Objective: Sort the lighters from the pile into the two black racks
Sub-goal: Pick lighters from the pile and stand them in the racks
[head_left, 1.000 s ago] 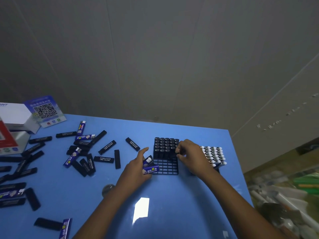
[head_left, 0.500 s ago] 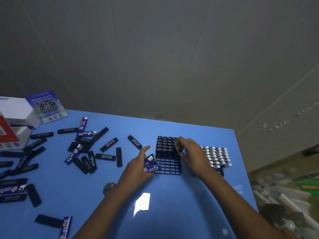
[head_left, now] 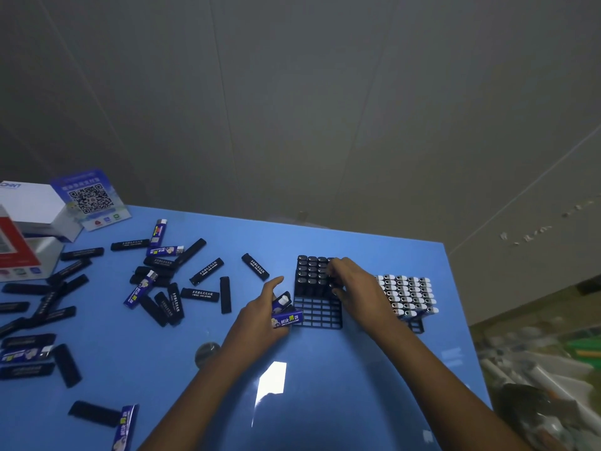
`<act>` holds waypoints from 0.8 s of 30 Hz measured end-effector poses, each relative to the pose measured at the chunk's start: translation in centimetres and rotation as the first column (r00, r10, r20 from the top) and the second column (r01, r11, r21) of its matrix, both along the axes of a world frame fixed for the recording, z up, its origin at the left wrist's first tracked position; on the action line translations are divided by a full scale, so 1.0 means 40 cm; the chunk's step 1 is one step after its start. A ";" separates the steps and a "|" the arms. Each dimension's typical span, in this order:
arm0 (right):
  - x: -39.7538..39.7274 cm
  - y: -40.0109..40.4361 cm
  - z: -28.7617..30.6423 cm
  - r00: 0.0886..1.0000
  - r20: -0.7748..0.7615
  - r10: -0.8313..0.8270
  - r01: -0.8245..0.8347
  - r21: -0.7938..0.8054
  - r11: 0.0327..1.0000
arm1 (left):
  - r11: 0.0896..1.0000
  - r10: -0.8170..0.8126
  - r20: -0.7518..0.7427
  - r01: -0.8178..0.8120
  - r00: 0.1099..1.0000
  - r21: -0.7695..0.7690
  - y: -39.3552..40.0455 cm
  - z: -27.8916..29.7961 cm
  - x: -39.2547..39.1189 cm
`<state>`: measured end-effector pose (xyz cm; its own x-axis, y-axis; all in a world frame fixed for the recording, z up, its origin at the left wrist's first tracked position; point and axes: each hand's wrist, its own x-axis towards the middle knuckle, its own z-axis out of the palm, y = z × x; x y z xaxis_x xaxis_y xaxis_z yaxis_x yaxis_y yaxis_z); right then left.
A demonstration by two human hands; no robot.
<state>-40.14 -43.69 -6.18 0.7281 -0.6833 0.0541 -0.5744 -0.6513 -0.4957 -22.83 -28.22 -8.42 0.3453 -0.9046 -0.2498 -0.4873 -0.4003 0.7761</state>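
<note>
Boxes: white and red cardboard cartons [head_left: 31,222] at your table's far left, with a blue QR-code card [head_left: 89,198] leaning against them.
Pile: loose black and blue plastic lighters [head_left: 162,281] scattered over the blue glossy tabletop [head_left: 325,385], left of your hands.
Left hand: your left hand [head_left: 260,315] curls round a few blue printed lighters [head_left: 287,319], thumb raised, just left of the rack.
Left rack: black plastic grid rack [head_left: 320,312]; black lighters stand in its far rows, near rows bare.
Right hand: your right hand [head_left: 356,284] rests on the standing lighters, fingertips bent down among them; what they pinch cannot be told.
Right rack: second black rack [head_left: 416,325], packed with white-capped lighters [head_left: 406,292].
</note>
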 end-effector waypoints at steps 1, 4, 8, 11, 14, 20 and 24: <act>-0.002 0.000 0.002 1.000 0.008 -0.003 0.003 0.007 1.000 | 1.000 -0.002 -0.002 0.002 1.000 -0.003 0.000 0.003 -0.002; -0.012 0.002 0.011 0.999 0.036 -0.010 0.009 0.031 0.999 | 1.000 -0.011 0.001 0.011 1.000 -0.015 -0.001 0.017 -0.012; -0.028 0.023 0.037 0.981 0.173 -0.083 0.038 0.250 0.967 | 1.000 -0.021 0.019 0.022 1.000 -0.021 -0.010 0.037 -0.034; -0.043 0.049 0.065 0.967 0.213 -0.139 0.006 0.525 0.851 | 0.999 -0.032 0.026 0.033 0.999 -0.034 -0.021 0.048 -0.056; -0.068 0.073 0.077 0.960 0.242 -0.141 -0.047 0.634 0.772 | 0.998 -0.049 0.036 0.050 0.998 -0.047 -0.029 0.056 -0.079; -0.107 0.104 0.079 0.950 0.266 -0.162 -0.054 0.653 0.756 | 0.994 -0.079 0.062 0.084 0.995 -0.075 -0.031 0.079 -0.130; -0.139 0.109 0.094 0.955 0.267 -0.132 -0.083 0.663 0.744 | 0.993 -0.101 0.078 0.105 0.992 -0.054 -0.028 0.088 -0.154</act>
